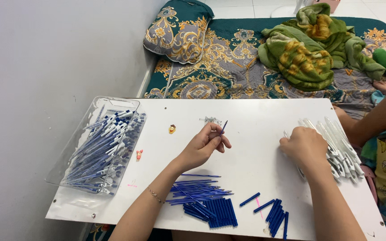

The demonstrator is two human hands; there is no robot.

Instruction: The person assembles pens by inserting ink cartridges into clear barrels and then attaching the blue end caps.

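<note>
Blue refill (223, 128) sits pinched upright in my left hand (202, 147) above the white board (255, 111); my right hand (307, 147) closes over the clear barrels (342, 147). I should take only 1 barrel and keep the tip steady.

Bright, even daylight; soft faint shadows under hands; no glare; focus sharp, mild wide-angle stretch at edges.
</note>
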